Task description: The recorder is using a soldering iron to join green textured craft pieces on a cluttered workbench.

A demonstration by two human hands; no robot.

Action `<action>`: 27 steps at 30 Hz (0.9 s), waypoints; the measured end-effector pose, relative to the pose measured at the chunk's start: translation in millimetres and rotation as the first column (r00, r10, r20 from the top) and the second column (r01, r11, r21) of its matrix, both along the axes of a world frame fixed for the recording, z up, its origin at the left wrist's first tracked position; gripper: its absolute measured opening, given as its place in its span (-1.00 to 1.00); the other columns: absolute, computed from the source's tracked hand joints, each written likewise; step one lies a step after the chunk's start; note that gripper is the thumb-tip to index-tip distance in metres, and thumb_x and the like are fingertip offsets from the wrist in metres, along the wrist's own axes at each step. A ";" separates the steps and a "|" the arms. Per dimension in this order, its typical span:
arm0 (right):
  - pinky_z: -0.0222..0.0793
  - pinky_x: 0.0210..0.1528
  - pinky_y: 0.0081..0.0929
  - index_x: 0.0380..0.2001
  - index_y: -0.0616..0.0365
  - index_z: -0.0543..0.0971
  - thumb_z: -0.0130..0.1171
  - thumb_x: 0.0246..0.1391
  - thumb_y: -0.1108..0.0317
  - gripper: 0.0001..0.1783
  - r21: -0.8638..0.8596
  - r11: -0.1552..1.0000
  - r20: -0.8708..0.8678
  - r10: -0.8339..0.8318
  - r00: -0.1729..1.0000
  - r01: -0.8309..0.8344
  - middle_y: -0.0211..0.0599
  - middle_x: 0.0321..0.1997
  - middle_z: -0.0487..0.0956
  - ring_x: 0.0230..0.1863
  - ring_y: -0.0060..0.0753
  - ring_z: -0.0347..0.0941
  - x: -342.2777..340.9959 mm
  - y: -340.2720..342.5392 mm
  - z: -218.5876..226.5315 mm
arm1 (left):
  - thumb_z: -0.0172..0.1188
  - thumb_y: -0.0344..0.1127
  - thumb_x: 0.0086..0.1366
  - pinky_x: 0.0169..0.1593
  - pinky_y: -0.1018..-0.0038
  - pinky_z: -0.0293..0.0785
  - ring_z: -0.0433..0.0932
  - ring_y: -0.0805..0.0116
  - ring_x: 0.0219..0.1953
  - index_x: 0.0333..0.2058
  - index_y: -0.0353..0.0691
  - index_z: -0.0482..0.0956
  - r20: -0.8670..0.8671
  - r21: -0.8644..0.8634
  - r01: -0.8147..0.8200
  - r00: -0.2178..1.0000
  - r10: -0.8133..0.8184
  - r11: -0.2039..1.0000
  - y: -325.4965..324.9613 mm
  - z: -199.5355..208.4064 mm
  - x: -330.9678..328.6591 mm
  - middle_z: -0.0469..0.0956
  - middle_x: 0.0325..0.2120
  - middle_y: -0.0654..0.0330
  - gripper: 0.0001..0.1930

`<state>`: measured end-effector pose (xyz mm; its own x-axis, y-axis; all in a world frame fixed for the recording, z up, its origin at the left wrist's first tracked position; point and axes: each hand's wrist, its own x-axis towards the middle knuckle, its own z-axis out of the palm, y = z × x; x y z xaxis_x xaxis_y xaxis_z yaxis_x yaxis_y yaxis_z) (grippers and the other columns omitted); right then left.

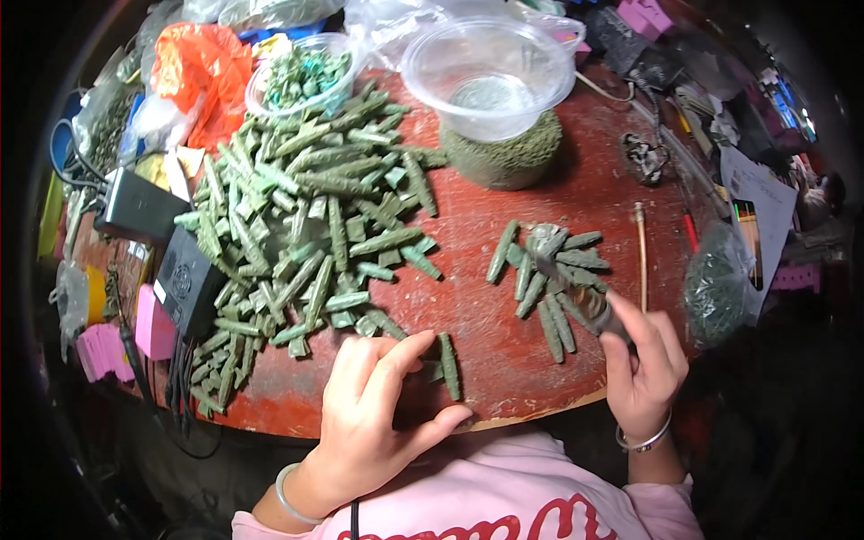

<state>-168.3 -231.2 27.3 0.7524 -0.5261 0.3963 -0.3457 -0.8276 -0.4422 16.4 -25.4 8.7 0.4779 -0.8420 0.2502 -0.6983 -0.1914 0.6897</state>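
My left hand (373, 387) rests near the table's front edge, thumb and index finger apart. A single rough green stick (449, 367) lies just beyond its fingertips, with another small green piece partly hidden behind the fingers. In my right hand (648, 355) is a dark, shiny hand tool (589, 308), gripped between thumb and fingers. The tool points up and left over a small group of green sticks (553, 328); blur hides its exact kind. To the left spreads a large heap of similar green sticks (315, 189).
A clear plastic bowl (490, 72) sits on a round block with a grainy green surface (504, 157). Another tub (306, 76) holds green scraps. Black power boxes (187, 281) with cables stand left. A thin wooden stick (642, 256) and a plastic bag (720, 288) lie right.
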 end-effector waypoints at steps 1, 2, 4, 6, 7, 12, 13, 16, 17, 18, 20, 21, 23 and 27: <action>0.37 -0.44 -0.35 0.03 0.21 0.63 0.33 0.09 0.55 -0.60 -0.077 0.997 0.038 0.012 0.999 -0.009 -0.24 -0.36 0.47 -0.48 -0.30 0.44 7.0 -7.1 -0.5 | 0.64 -0.24 -0.16 -0.34 0.45 0.43 0.46 0.29 -0.32 0.05 -0.34 0.53 0.006 -0.011 0.007 1.000 -0.006 1.000 -0.2 0.0 0.2 0.47 -0.32 0.15 -0.25; 0.38 -0.42 -0.35 0.04 0.22 0.63 0.32 0.08 0.57 -0.60 -0.119 0.993 0.047 0.015 0.999 -0.009 -0.23 -0.35 0.46 -0.46 -0.29 0.44 11.3 -14.1 0.8 | 0.64 -0.23 -0.16 -0.32 0.44 0.44 0.46 0.28 -0.31 0.06 -0.34 0.53 0.002 -0.002 0.014 1.000 -0.014 1.000 -0.8 0.5 0.3 0.47 -0.32 0.14 -0.23; 0.39 -0.38 -0.34 0.05 0.21 0.62 0.31 0.08 0.58 -0.59 -0.149 0.989 0.027 0.005 1.000 -0.001 -0.23 -0.34 0.45 -0.42 -0.26 0.45 17.5 -23.5 5.2 | 0.64 -0.23 -0.16 -0.30 0.42 0.44 0.45 0.27 -0.30 0.07 -0.34 0.52 0.000 0.001 0.022 1.000 -0.022 1.000 -3.6 1.3 0.9 0.46 -0.31 0.13 -0.22; 0.39 -0.38 -0.33 0.05 0.20 0.62 0.32 0.07 0.57 -0.58 -0.158 0.987 0.018 0.013 1.000 -0.010 -0.23 -0.35 0.45 -0.43 -0.25 0.45 22.7 -32.2 6.8 | 0.64 -0.23 -0.17 -0.24 0.38 0.45 0.45 0.24 -0.29 0.09 -0.34 0.51 0.009 0.013 0.031 0.999 -0.031 0.999 -5.3 1.8 -0.4 0.45 -0.31 0.12 -0.20; 0.39 -0.38 -0.31 0.05 0.19 0.63 0.33 0.06 0.56 -0.58 -0.163 0.986 0.003 0.021 1.000 -0.020 -0.23 -0.35 0.45 -0.43 -0.24 0.46 24.6 -36.5 6.7 | 0.64 -0.23 -0.17 -0.24 0.38 0.45 0.45 0.24 -0.29 0.09 -0.34 0.51 0.010 0.010 0.033 0.999 -0.033 0.999 -6.1 1.9 -1.1 0.45 -0.31 0.12 -0.20; 0.43 -0.41 -0.27 0.03 0.06 0.65 0.37 0.04 0.48 -0.57 -0.237 0.971 0.014 0.027 1.000 -0.023 -0.27 -0.33 0.49 -0.47 -0.24 0.51 30.4 -49.7 4.4 | 0.64 -0.20 -0.17 -0.18 0.33 0.45 0.45 0.21 -0.28 0.09 -0.32 0.50 0.018 0.020 0.056 0.998 -0.057 0.998 -11.8 0.6 -0.8 0.44 -0.31 0.11 -0.19; 0.45 -0.44 -0.28 0.03 0.04 0.64 0.38 0.03 0.45 -0.57 -0.264 0.963 0.022 0.051 0.998 -0.043 -0.29 -0.33 0.50 -0.49 -0.23 0.52 31.3 -54.5 -1.1 | 0.59 -0.16 -0.09 -0.19 0.28 0.43 0.43 0.11 -0.27 0.11 -0.36 0.48 0.019 0.043 0.060 0.998 -0.061 0.997 -11.2 1.4 -0.8 0.44 -0.31 0.07 -0.21; 0.48 -0.46 -0.34 0.06 0.07 0.61 0.36 0.07 0.36 -0.57 -0.315 0.945 -0.012 0.087 0.996 -0.086 -0.36 -0.37 0.48 -0.49 -0.29 0.53 32.8 -59.3 -0.4 | 0.60 -0.16 -0.13 -0.17 0.30 0.41 0.42 0.16 -0.27 0.10 -0.33 0.49 -0.009 0.041 0.027 1.000 -0.027 0.999 -10.6 -1.6 -3.0 0.42 -0.29 0.09 -0.20; 0.47 -0.48 -0.35 0.05 0.07 0.61 0.35 0.09 0.33 -0.58 -0.319 0.945 -0.025 0.066 0.998 -0.070 -0.37 -0.37 0.45 -0.50 -0.31 0.52 28.9 -61.1 -1.4 | 0.61 -0.17 -0.16 -0.17 0.33 0.40 0.41 0.20 -0.27 0.10 -0.33 0.49 -0.007 0.041 0.036 0.999 -0.036 0.999 -13.6 -1.9 -4.9 0.40 -0.26 0.11 -0.19; 0.46 -0.45 -0.33 0.05 0.07 0.64 0.38 0.05 0.42 -0.56 -0.288 0.955 0.016 0.079 0.997 -0.071 -0.30 -0.33 0.47 -0.50 -0.29 0.51 31.6 -58.4 0.3 | 0.60 -0.18 -0.19 -0.15 0.32 0.38 0.39 0.20 -0.26 0.10 -0.34 0.49 0.015 0.049 0.023 1.000 -0.024 0.999 -13.7 7.7 -8.7 0.39 -0.27 0.12 -0.18; 0.48 -0.46 -0.35 0.03 0.11 0.62 0.39 0.04 0.40 -0.57 -0.294 0.952 0.039 0.097 0.995 -0.081 -0.33 -0.34 0.48 -0.49 -0.30 0.53 34.6 -57.8 -0.1 | 0.60 -0.18 -0.23 -0.16 0.36 0.34 0.36 0.21 -0.25 0.10 -0.35 0.48 -0.008 0.072 -0.014 1.000 0.015 0.997 -7.1 7.9 -9.5 0.34 -0.28 0.14 -0.15; 0.49 -0.46 -0.38 0.03 0.11 0.62 0.37 0.05 0.38 -0.58 -0.310 0.948 0.053 0.096 0.994 -0.075 -0.35 -0.33 0.50 -0.49 -0.32 0.54 34.0 -60.1 -4.0 | 0.60 -0.17 -0.24 -0.18 0.37 0.32 0.35 0.22 -0.25 0.10 -0.35 0.48 -0.012 0.083 -0.021 1.000 0.022 0.996 -7.3 5.9 -9.4 0.32 -0.29 0.15 -0.14; 0.52 -0.44 -0.41 0.03 0.11 0.62 0.34 0.07 0.36 -0.59 -0.310 0.949 0.029 0.078 0.997 -0.065 -0.37 -0.31 0.49 -0.46 -0.34 0.55 32.4 -59.7 -5.7 | 0.60 -0.16 -0.26 -0.19 0.39 0.30 0.34 0.23 -0.25 0.11 -0.34 0.47 0.027 0.071 -0.021 0.999 0.019 0.997 -7.3 0.0 -7.5 0.28 -0.30 0.17 -0.11; 0.53 -0.42 -0.37 0.04 0.13 0.60 0.31 0.10 0.32 -0.59 -0.286 0.956 0.039 0.076 0.996 -0.062 -0.34 -0.29 0.47 -0.41 -0.29 0.56 28.6 -63.4 -13.1 | 0.65 -0.26 -0.11 -0.21 0.25 0.46 0.46 0.19 -0.30 0.19 -0.15 0.49 0.140 0.111 0.052 0.988 -0.067 0.992 -14.4 14.0 -2.4 0.49 -0.25 0.09 -0.18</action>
<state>-139.7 -294.6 14.2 0.7585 -0.3342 0.5594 -0.2671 -0.9425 -0.2008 13.9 -39.8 22.7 0.3921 -0.8934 0.2193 -0.8005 -0.2139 0.5599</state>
